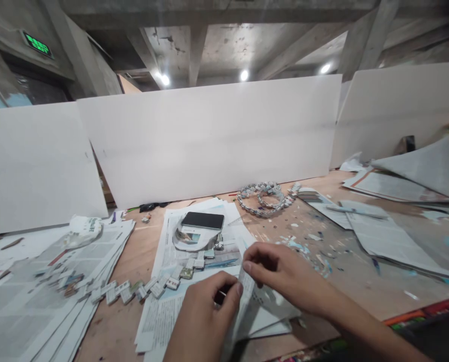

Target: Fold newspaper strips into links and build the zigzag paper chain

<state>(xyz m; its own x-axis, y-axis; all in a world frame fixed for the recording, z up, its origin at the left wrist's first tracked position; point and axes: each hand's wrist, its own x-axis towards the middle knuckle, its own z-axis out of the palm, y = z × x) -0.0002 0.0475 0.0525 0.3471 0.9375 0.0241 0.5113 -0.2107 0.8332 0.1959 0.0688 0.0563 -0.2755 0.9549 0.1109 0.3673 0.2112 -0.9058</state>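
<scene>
My left hand (205, 314) and my right hand (280, 274) meet low in the middle, both pinched on a strip of newspaper (247, 294) that stands up between them. Under the hands lies a pile of newspaper sheets (171, 311). A chain of small folded paper links (149, 287) runs from the pile toward the left. Just beyond it a black phone (202, 220) rests on a roll of paper (188, 239).
Woven paper rings (262, 198) lie farther back on the wooden table (133, 261). Newspaper stacks sit at the left (47, 281) and right (393, 236). A crumpled white bag (83, 229) lies at the left. White boards (212, 136) stand along the table's far edge.
</scene>
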